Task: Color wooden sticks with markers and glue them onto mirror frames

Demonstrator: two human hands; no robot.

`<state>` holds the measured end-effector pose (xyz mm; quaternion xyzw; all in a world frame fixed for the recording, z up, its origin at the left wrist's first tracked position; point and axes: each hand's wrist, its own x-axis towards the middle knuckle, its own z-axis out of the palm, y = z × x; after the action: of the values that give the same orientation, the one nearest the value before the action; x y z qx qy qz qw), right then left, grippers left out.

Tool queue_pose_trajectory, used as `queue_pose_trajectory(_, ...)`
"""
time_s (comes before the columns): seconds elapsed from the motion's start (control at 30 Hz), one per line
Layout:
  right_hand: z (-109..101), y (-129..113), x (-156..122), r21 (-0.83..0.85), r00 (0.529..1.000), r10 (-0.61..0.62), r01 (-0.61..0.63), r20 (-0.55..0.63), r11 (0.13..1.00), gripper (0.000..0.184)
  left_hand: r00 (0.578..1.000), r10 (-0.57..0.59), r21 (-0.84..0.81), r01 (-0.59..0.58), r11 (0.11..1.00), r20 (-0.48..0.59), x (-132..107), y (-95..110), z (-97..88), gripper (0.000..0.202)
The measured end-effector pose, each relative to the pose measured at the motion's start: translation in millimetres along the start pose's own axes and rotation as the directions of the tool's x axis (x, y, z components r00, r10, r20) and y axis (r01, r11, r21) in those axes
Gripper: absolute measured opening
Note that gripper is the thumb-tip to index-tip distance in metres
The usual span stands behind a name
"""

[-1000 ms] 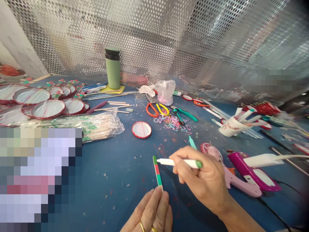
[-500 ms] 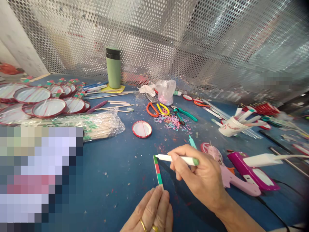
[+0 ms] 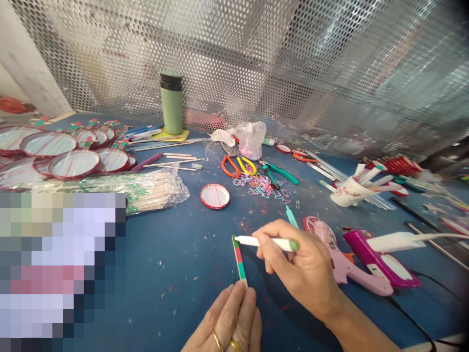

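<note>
Right, a perforated metal screen stands behind our blue bench, and the green bottle stands just before it, presumably parked there to free the working space. Now our hands: the right hand angles in from the side, likely so it doesn't block our view, and the left hand sits low, fingers drawn together. Beyond the right one, a paper cup of pens, seemingly gathered within reach. Smaller again: a white, green-ended marker, pinched between the right hand's thumb and fingers, nearly level. And there's the striped stick, at the bench's near middle, pointing away from us, its green far end at the marker's tip. Our left fingertips grip its pale near end, probably to steady it and leave the coloured bands uncovered.
</note>
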<state>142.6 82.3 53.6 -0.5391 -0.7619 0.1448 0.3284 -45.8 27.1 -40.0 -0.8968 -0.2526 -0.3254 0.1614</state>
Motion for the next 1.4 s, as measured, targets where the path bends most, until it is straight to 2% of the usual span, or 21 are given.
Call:
queue_pose_trajectory(0.17, 0.0, 0.0, 0.4, 0.009, 0.999, 0.003, -0.003, -0.033, 1.000, 0.024, 0.999, 0.008, -0.023, -0.009, 1.000, -0.044, 0.4, -2.1, 0.3, 0.030)
queue_pose_trajectory(0.33, 0.4, -1.4, 0.3, 0.005, 1.000, 0.000, 0.000, -0.012, 1.000, 0.026, 0.998, 0.006, -0.031, -0.008, 0.999, -0.057, 0.1, -4.5, 1.0, 0.030)
queue_pose_trajectory(0.5, 0.8, -0.9, 0.8, 0.023, 0.996, 0.018, -0.016, -0.089, 1.000, 0.026, 0.999, 0.017, -0.026, -0.018, 0.999, -0.045, -1.1, -4.2, 1.8, 0.031)
queue_pose_trajectory(0.73, 3.6, 0.0, 1.0, 0.017, 1.000, 0.000, 0.000, -0.022, 1.000, 0.023, 0.999, 0.005, -0.040, -0.007, 0.999, -0.040, 0.1, -3.7, -0.9, 0.031)
queue_pose_trajectory(0.93, 0.3, -0.4, -0.4, -0.027, 0.997, 0.029, -0.031, -0.074, 0.999, 0.027, 1.000, 0.016, -0.037, -0.017, 0.999, -0.027, 0.2, -4.7, -2.7, 0.033)
queue_pose_trajectory(1.1, -2.1, -0.5, -3.9, -0.032, 0.999, -0.010, 0.009, -0.035, 0.999, 0.026, 0.999, 0.001, -0.056, -0.003, 0.998, -0.041, -0.8, -4.5, -1.9, 0.033)
queue_pose_trajectory(1.3, -4.7, -0.9, -5.4, -0.030, 0.999, -0.017, 0.016, -0.037, 0.999, 0.028, 1.000, 0.028, -0.029, -0.028, 0.999, 0.003, -2.4, -4.8, -1.8, 0.033)
queue_pose_trajectory(1.4, -5.4, -0.1, -5.7, -0.023, 0.999, -0.019, 0.019, -0.037, 1.000, 0.026, 0.999, 0.038, -0.020, -0.038, 0.999, -0.019, -0.8, -5.8, -1.7, 0.031)
